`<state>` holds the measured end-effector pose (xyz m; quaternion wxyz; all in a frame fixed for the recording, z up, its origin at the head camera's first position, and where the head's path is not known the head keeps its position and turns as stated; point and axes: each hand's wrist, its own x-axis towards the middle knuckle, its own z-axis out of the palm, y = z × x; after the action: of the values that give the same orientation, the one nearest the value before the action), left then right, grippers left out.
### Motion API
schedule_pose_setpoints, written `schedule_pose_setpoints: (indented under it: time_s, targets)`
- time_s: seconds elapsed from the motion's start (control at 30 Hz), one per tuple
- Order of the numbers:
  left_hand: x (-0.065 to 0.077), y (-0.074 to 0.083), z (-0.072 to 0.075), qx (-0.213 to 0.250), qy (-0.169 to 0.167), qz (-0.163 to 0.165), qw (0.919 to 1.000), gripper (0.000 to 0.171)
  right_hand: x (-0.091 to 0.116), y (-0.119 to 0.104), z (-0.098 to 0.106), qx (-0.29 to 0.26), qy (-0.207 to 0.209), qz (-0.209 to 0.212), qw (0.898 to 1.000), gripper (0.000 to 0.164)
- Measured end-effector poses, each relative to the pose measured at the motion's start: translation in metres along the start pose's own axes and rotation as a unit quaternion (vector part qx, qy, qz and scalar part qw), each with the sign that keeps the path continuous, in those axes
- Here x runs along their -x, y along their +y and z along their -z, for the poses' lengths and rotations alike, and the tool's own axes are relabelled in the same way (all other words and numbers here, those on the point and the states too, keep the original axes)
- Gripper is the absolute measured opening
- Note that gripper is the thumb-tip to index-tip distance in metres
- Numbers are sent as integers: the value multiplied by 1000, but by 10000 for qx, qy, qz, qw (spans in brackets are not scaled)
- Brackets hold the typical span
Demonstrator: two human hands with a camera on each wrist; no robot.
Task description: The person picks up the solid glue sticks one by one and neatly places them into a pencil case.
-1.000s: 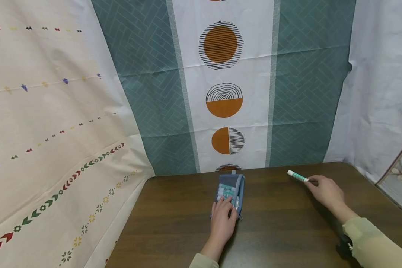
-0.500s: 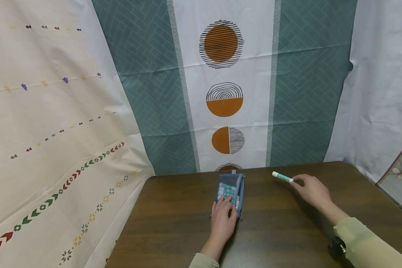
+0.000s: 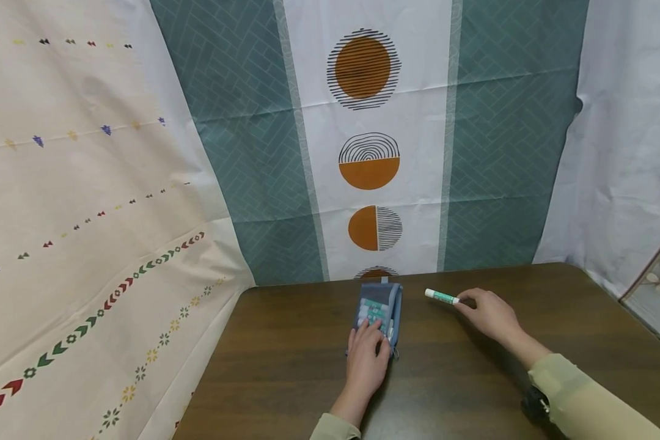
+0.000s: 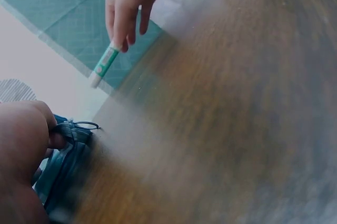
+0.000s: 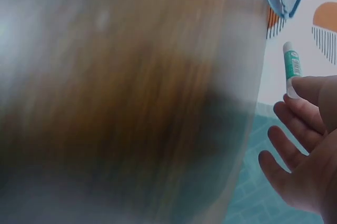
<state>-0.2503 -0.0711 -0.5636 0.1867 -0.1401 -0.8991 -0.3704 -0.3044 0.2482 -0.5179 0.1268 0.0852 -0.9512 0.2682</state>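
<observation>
A blue zip pouch (image 3: pixel 394 315) with a see-through front lies near the table's back edge, and several green-and-white tubes (image 3: pixel 371 308) show inside it. Across its near part rests my left hand (image 3: pixel 365 360), fingers spread over the front and the thumb by the right side. In the left wrist view the zip pull (image 4: pixel 85 125) shows beside that hand. My right hand (image 3: pixel 492 315) pinches one end of a slim green-and-white capped tube (image 3: pixel 442 297) between thumb and forefinger. The tube is above the table, apart from the pouch, its free end towards it. The other right fingers spread loosely (image 5: pixel 295 155).
The brown wooden table (image 3: pixel 286 366) extends around both hands. Behind it hangs a green and white cloth (image 3: pixel 385 122) with orange circles. A cream patterned cloth (image 3: pixel 115 244) hangs at the left, and a whitish one (image 3: pixel 627 153) at the right.
My right hand has moved left across the table with the tube, bringing it closer to the pouch. My left hand and the pouch stay in place.
</observation>
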Motion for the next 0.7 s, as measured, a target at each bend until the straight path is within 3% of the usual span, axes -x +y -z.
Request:
schedule_pose_setpoints:
  time_s: [0.5,0.7]
  targets:
    - [0,1,1,63,-186,185,9996,19,-19,-29,-27,-202,-269,101,9994,20]
    - [0,1,1,14,-111,96,9999,19,-24,-37,-36,-204,-326,62,9992,20]
